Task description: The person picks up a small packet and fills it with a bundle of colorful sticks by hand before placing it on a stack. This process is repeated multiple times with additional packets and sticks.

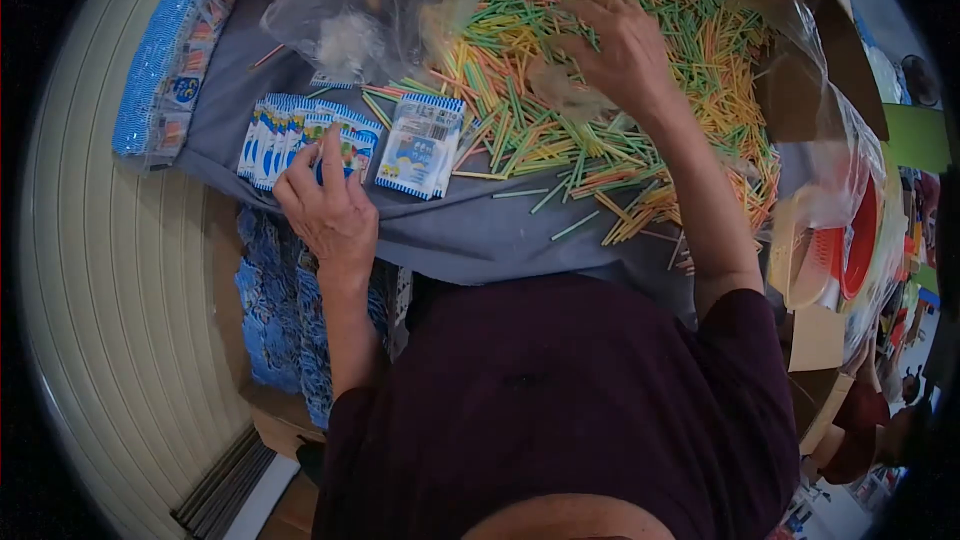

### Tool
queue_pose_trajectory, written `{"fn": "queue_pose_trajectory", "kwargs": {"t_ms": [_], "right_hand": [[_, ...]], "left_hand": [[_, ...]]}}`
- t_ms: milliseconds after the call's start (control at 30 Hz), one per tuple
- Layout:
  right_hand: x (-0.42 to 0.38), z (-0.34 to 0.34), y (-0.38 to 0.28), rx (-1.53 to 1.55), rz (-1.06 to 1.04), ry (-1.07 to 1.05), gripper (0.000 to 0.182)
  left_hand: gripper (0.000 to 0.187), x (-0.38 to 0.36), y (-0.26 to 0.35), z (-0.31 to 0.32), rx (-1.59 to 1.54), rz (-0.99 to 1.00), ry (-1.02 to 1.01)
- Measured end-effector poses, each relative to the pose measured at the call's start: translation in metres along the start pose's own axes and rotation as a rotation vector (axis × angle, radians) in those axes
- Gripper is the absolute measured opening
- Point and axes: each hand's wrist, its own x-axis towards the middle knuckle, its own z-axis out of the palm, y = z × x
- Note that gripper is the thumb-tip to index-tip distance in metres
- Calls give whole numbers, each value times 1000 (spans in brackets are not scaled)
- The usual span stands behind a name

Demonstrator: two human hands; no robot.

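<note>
My left hand [330, 202] rests on a fanned row of blue-and-white printed packets [270, 135], its index finger stretched over them. Just to the right of the row lies another blue-and-white packet [420, 145], with a printed label and barcode. My right hand [622, 48] is over a wide heap of thin coloured sticks [540, 135] in green, yellow, orange and pink. Its thumb and fingers are apart, and nothing shows between them. A crumpled piece of clear plastic [565, 90] lies among the sticks below that hand.
A clear plastic bag [370, 10] covers the back of the grey cloth [480, 235]. At the far left stands a long bundle of wrapped blue packets [165, 70]. Blue fabric-like material fills a carton [270, 310] below. Red and cream baskets [810, 250] are at the right.
</note>
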Motion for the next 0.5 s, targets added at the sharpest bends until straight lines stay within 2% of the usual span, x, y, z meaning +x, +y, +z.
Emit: {"fn": "queue_pose_trajectory", "kwargs": {"t_ms": [67, 100, 167, 200, 267, 300, 367, 400, 467, 500], "right_hand": [[0, 5, 22, -242, 47, -79, 37], [2, 7, 24, -243, 49, -82, 37], [14, 19, 19, -405, 144, -396, 39], [26, 25, 17, -394, 139, -394, 39], [52, 33, 13, -477, 108, -761, 43], [55, 40, 7, -472, 122, -751, 43], [51, 49, 4, -643, -78, -850, 32], [38, 50, 11, -642, -70, -857, 32], [16, 48, 28, -444, -200, -398, 27], [18, 43, 27, -433, -217, -395, 27]], "left_hand": [[41, 7, 5, -4, 159, 69, 126], [41, 12, 12, -6, 156, 70, 123], [35, 22, 29, -7, -190, 126, 16], [35, 23, 37, -1, -178, 122, 14], [28, 23, 50, 13, -211, 135, -351], [28, 22, 55, 15, -203, 151, -352], [23, 21, 64, 19, -128, 182, -273], [23, 17, 70, 21, -133, 187, -281], [19, 11, 74, 22, 25, 221, -313], [19, 9, 73, 22, 36, 205, -312]]}}
